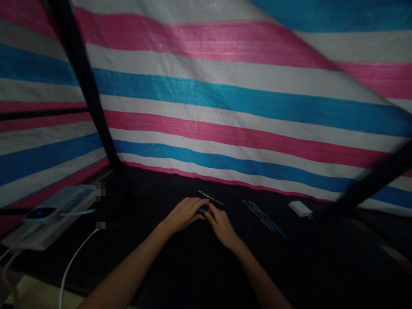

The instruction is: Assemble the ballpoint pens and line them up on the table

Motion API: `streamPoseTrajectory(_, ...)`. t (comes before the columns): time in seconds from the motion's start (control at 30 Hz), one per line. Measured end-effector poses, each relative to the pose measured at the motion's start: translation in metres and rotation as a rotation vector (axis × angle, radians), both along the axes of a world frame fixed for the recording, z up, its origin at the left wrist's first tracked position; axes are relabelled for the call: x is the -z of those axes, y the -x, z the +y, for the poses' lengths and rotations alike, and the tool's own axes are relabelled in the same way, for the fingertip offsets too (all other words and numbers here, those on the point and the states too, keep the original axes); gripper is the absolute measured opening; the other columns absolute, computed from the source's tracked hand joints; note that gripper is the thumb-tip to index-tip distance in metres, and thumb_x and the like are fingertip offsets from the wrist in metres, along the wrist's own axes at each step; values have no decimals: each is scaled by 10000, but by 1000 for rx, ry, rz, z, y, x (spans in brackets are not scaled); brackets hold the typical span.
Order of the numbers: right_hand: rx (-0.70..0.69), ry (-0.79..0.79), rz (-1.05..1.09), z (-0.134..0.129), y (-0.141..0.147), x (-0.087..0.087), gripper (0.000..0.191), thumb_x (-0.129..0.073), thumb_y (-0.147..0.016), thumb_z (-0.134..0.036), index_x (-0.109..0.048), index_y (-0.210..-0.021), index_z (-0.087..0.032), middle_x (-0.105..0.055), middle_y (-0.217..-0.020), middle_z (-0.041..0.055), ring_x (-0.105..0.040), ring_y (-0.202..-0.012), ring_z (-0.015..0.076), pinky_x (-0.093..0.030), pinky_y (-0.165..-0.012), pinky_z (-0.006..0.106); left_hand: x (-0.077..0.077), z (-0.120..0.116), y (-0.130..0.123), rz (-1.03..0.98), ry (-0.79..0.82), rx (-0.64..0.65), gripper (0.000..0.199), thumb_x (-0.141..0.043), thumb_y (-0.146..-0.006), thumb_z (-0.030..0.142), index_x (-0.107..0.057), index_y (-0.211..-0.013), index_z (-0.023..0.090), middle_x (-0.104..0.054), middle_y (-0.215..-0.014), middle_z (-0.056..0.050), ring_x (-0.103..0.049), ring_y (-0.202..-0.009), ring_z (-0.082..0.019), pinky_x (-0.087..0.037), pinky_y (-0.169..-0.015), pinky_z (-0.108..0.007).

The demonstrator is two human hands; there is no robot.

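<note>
head | left hand (184, 214), right hand (221, 226) | fingers (196, 205) narrow, curled over small blue object (202, 210), grip unclear | black pen (211, 198) just ahead; blue pens (264, 219), white charger (300, 209) rightward, untouched

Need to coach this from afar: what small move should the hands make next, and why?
Probably lift the small blue item straight up: the left hand and right hand meet on it, and the black pen lies just beyond them, so sliding forward could nudge it.
</note>
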State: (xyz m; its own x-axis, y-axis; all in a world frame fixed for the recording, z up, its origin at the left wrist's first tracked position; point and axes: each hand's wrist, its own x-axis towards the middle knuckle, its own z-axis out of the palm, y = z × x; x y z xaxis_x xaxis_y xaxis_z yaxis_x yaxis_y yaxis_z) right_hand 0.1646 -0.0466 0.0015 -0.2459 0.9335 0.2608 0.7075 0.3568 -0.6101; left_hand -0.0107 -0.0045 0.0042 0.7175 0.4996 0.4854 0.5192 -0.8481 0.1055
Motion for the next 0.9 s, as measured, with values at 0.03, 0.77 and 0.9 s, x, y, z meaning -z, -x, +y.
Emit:
streamPoseTrajectory(0.03, 52, -23, -46, 1, -1, -2, 350, -326, -876, -402, -488, -1142, -241, -601, -1049, 35, -526, -953, 176, -322, -815, 326, -1, 2, 2, -13, 25, -47, 527, -470, -831, 431, -313, -1258, 167, -474, -1192, -106, -458, -1076, -205, -384, -875, -334)
streamPoseTrajectory(0.77, 430, -34, -464, -7, -1, -21, 354, -407, -800, -426, -600, -610, -199, -619, -590, 1, -579, -584, 134, -283, -510, 232, 5, 23, 18, 113, 81, -260, 283, -314, -910, 378, -512, -897, 176, -550, -870, -21, -514, -830, -170, -340, -748, -299)
streamPoseTrajectory(0.9, 436, -9, -454, -6, 0, -19, 382, -383, -803, -455, -616, -634, -202, -622, -596, 13, -578, -580, 141, -307, -528, 234, 5, 23, 18, 113, 70, -266, 301, -298, -915, 372, -519, -863, 174, -551, -843, -19, -517, -806, -163, -340, -737, -293)
